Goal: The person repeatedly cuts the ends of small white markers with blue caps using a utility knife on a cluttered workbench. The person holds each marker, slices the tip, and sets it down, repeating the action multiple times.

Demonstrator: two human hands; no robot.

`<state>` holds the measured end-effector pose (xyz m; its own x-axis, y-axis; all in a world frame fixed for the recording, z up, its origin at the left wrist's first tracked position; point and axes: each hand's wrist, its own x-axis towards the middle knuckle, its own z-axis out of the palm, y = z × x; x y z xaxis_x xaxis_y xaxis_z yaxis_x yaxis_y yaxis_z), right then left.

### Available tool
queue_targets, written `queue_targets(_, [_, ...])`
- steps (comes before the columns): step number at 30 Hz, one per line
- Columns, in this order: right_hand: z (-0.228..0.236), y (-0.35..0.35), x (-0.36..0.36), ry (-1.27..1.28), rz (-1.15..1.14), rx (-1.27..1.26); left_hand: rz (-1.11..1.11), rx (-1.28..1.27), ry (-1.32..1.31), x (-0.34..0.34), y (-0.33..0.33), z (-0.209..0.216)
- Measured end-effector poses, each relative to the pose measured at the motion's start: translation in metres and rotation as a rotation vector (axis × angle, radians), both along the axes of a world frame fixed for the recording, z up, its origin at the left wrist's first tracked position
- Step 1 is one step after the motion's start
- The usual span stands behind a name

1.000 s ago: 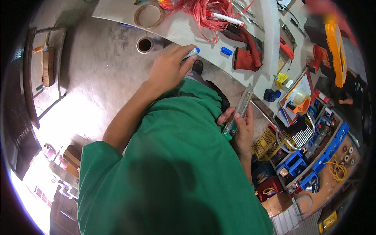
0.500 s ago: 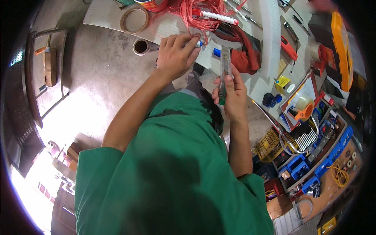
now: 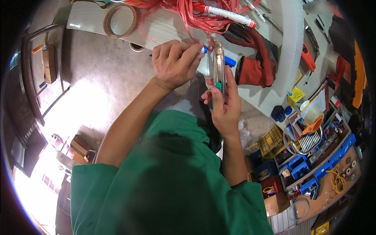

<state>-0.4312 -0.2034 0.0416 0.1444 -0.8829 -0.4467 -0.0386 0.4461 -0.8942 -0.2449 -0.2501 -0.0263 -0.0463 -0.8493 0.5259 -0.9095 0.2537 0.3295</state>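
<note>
My left hand (image 3: 174, 62) is closed at the table's near edge, around what looks like a marker. The marker's blue-and-white end (image 3: 203, 50) pokes out beside the fingers; the rest is mostly hidden. To its right, my right hand (image 3: 225, 103) grips a clear box cutter (image 3: 218, 64) with a green slider, held upright with its far end over the table. Whether the blade is out, I cannot tell. A blue cap-like piece (image 3: 230, 61) lies just right of the cutter. Red plastic twine (image 3: 188, 17) spreads beyond my hands, one strand hanging down near the cutter's tip.
A red-and-white marker (image 3: 225, 15) lies on the twine. Tape roll (image 3: 120, 21) sits at the table's left end. A red and grey work glove (image 3: 256, 70) lies right of the cutter, beside a white foam strip (image 3: 293, 43). An orange tape dispenser (image 3: 313, 124) stands farther right.
My right hand has moved slightly left and the cutter now stands closer to my left hand. My left hand keeps its grip. The table shows larger and shifted as my view moved.
</note>
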Motion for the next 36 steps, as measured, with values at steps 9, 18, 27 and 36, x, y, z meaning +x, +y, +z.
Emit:
queue_targets(9, [-0.019, 0.013, 0.009, 0.270, -0.017, -0.186, -0.027, -0.028, 0.020, 0.000, 0.002, -0.006])
queue_targets(18, [-0.034, 0.022, 0.009, 0.385, 0.039, -0.270, -0.015, -0.053, 0.012, 0.001, -0.001, -0.009])
queue_targets(27, [-0.040, 0.030, 0.014, 0.347, 0.007, -0.326, -0.034, -0.022, 0.021, 0.001, 0.000, -0.004])
queue_targets(36, [-0.030, 0.034, 0.018, 0.368, -0.011, -0.224, -0.005, -0.069, 0.003, 0.000, -0.003, -0.008])
